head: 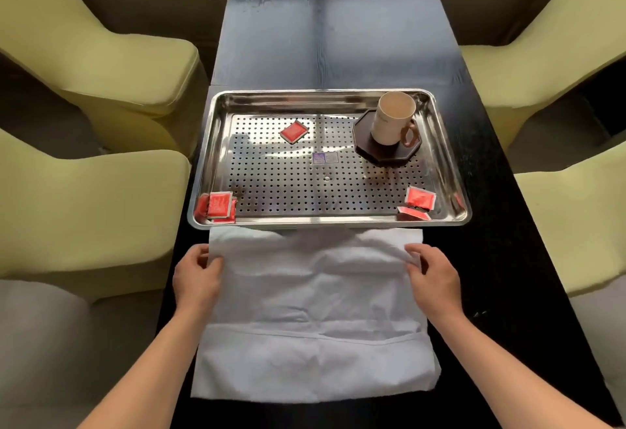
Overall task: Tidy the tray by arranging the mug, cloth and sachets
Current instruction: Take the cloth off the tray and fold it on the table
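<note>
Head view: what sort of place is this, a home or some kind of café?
Likely a café or lounge seating area, though I can't be sure: a long dark table flanked by yellow-green armchairs, and a steel serving tray carrying a mug and red sachets.

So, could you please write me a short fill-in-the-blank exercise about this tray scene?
1. The left hand and right hand both pinch the white ____.
2. The mug stands on a dark coaster inside the metal ____.
3. The scattered sachets are coloured ____.
Missing words: cloth; tray; red.
</note>
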Motion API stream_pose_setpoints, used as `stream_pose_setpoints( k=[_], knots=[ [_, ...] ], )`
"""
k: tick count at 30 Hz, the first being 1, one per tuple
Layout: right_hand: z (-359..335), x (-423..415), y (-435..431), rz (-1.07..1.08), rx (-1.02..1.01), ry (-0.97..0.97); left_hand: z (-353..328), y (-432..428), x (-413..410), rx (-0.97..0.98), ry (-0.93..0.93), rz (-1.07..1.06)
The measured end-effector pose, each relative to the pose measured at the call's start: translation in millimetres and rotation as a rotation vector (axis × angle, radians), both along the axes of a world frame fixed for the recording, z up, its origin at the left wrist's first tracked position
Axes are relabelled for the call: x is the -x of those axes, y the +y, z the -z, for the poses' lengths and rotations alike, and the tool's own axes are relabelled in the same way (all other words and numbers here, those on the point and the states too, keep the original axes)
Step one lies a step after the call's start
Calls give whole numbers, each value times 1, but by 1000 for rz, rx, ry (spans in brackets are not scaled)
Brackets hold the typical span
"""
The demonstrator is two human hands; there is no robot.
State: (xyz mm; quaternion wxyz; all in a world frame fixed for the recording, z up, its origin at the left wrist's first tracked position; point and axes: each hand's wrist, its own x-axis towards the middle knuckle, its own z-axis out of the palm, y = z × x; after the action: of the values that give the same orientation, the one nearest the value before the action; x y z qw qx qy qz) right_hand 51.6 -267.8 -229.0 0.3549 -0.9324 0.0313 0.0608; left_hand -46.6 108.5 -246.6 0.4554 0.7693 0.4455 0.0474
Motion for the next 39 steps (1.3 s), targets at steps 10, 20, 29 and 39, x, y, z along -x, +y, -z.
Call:
stream_pose_setpoints(
  k=[10, 20, 29, 39],
  knots=[
    [-19, 53, -10, -192, 265, 215, -2, -27, 48, -230, 331, 476],
    [-47, 87, -44, -137, -13, 498, -27, -18, 102, -154, 370, 797],
    [-76, 139, -92, -454, -78, 215, -57, -41, 194, -325, 80, 794],
    [-32, 172, -110, -525, 75, 615, -20, -64, 241, -264, 384, 660]
  ],
)
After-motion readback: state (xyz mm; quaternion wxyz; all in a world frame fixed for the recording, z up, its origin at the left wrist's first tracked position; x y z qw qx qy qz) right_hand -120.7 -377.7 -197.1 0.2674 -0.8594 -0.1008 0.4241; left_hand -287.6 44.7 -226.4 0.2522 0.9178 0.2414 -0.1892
